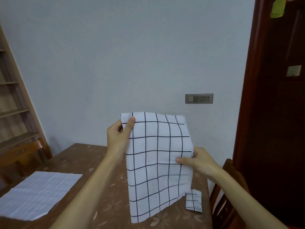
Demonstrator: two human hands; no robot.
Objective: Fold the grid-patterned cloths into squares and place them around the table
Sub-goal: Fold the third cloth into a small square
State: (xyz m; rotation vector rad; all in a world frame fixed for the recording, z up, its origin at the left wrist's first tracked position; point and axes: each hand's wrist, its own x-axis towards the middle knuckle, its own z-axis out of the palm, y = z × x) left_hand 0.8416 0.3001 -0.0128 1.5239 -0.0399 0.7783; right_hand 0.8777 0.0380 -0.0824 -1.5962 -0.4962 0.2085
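Note:
A white cloth with a black grid hangs in the air above the brown table. My left hand pinches its upper left corner, thumb on the front. Lower down, my right hand grips the cloth's right edge about halfway along. The cloth looks doubled over, and a small back corner sticks out at the lower right. A second grid-patterned cloth lies flat on the table's left side, its lines faint.
A wooden chair stands at the table's right edge. Another chair back and a wooden shelf unit are at the left. The far wall carries a switch plate. A dark door fills the right.

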